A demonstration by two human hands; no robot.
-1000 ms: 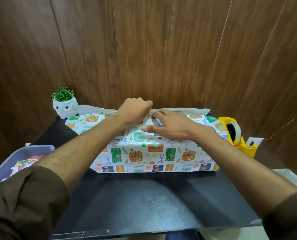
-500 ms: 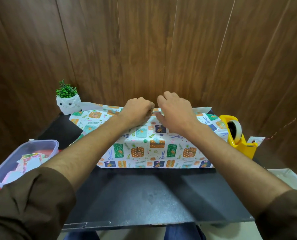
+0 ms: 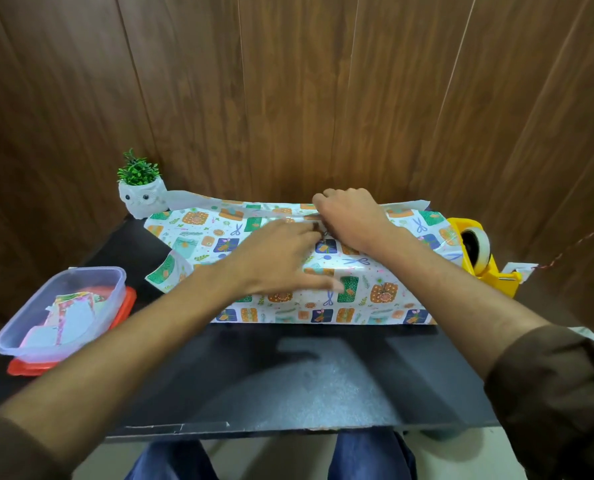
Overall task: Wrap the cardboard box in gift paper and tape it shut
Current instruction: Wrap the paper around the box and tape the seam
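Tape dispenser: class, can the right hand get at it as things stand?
Probably yes. The tape dispenser stands just right of the right hand, with nothing between them, though that hand would first have to let go of the gift paper.

We are seeing soft, even light falling from above, throwing faint arm shadows on the desk [image 3: 323,382]. The left hand [image 3: 281,258] is smearing with motion blur. The wall [image 3: 288,81] panels are bowing toward the edges; the paper [image 3: 375,296] is glinting slightly.
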